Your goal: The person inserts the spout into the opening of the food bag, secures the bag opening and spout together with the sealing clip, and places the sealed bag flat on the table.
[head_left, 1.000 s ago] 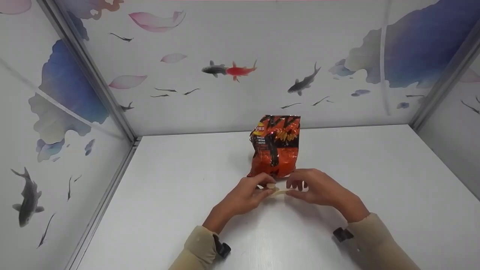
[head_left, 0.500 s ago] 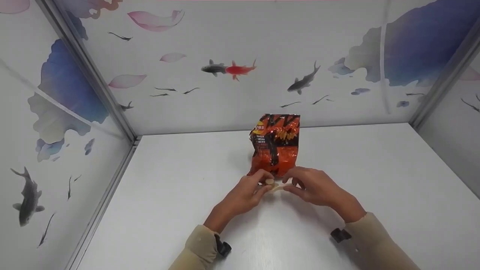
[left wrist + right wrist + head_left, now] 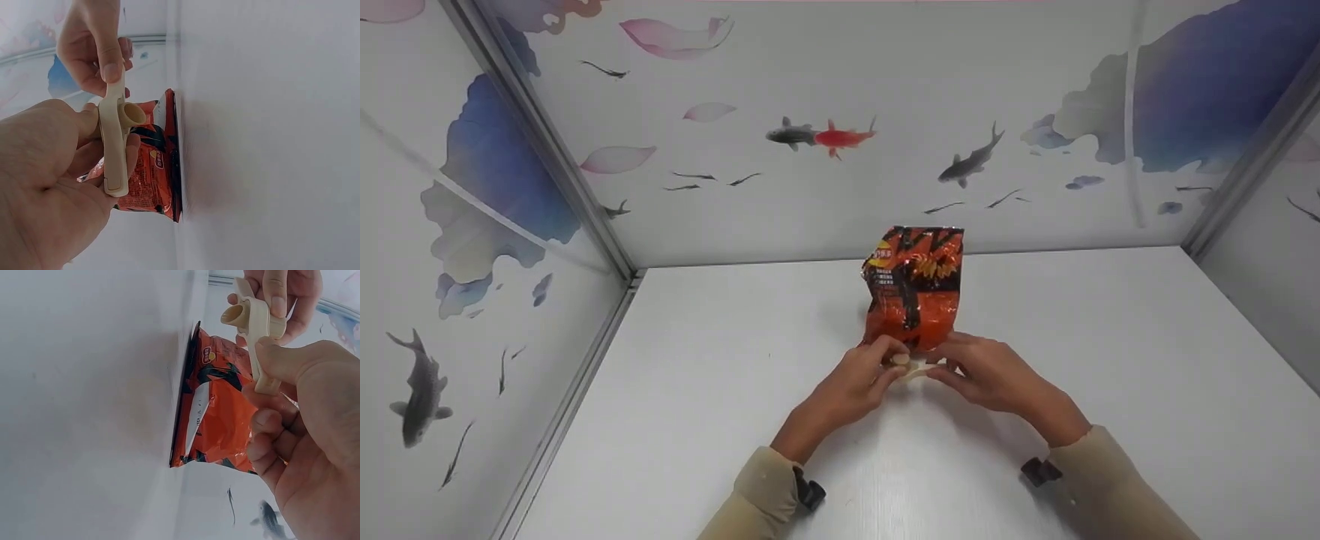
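Observation:
A cream plastic bag clip with a round, slant-cut spout (image 3: 115, 146) is held between both hands just in front of a snack bag. My left hand (image 3: 847, 386) pinches it by the spout end, thumb nearest me. At the other end, my right hand (image 3: 997, 375) pinches the clip's narrow tip between thumb and forefinger. In the right wrist view the spout of the clip (image 3: 259, 337) points away from my right hand. The orange and black snack bag (image 3: 915, 289) stands upright behind the hands, apart from the clip. Whether the clip's two arms are latched, I cannot tell.
The white tabletop (image 3: 720, 405) stretches around the hands. Behind it rises a white panel (image 3: 780, 217) printed with fish and petals, and another side panel (image 3: 495, 300) stands at the left. Metal rails (image 3: 562, 172) run along the corners.
Both hands have shifted slightly forward toward the bag, carrying the clip. The right hand's fingers have come a little nearer the left hand. The bag stays in place.

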A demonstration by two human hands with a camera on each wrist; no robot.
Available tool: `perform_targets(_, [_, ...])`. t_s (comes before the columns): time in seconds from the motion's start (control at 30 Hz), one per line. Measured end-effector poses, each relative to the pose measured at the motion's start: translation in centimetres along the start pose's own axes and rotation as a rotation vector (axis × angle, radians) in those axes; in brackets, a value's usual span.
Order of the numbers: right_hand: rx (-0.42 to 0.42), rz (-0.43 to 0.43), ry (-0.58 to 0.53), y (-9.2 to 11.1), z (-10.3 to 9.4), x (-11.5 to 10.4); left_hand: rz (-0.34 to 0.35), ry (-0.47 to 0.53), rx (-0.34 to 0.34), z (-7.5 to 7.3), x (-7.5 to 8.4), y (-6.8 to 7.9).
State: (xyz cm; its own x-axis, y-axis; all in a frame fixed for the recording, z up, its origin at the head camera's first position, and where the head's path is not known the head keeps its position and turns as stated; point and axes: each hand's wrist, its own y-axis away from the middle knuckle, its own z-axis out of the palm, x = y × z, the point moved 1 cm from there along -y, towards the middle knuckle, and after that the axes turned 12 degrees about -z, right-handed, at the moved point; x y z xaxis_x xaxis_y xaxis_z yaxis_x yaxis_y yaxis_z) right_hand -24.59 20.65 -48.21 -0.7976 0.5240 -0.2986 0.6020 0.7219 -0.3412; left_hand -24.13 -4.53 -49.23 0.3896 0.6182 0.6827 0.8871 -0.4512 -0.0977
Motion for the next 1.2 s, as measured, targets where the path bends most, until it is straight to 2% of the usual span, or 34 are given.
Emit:
perform_targets(0.23, [-0.007,0.07,0.022,-0.1,-0.6,-0.2,-0.051,0.014,-0.005,0.2,0.0,0.1])
perform_targets(0.57, [-0.063,0.154,-0.001,-0.2,-1.2,-0.4,-0.076,0.026,0.01,0.0,-0.1,0.1])
perform_targets(0.8, [-0.085,0.135,-0.003,0.0,-1.3,-0.5,-0.055,0.021,0.027,0.1,-0.2,0.0])
perform_targets(0.9, [-0.117,0.104,-0.045,0.1,-1.3,-0.5,-0.049,0.028,0.042,0.1,-0.3,0.0])
perform_targets(1.1, [-0.262,0.056,-0.258,0.2,-0.7,-0.5,-0.045,0.035,0.061,0.1,-0.6,0.0])
perform_targets(1.2, [-0.302,0.057,-0.295,0.1,-0.7,-0.6,-0.031,0.033,0.079,-0.1,-0.6,0.0])
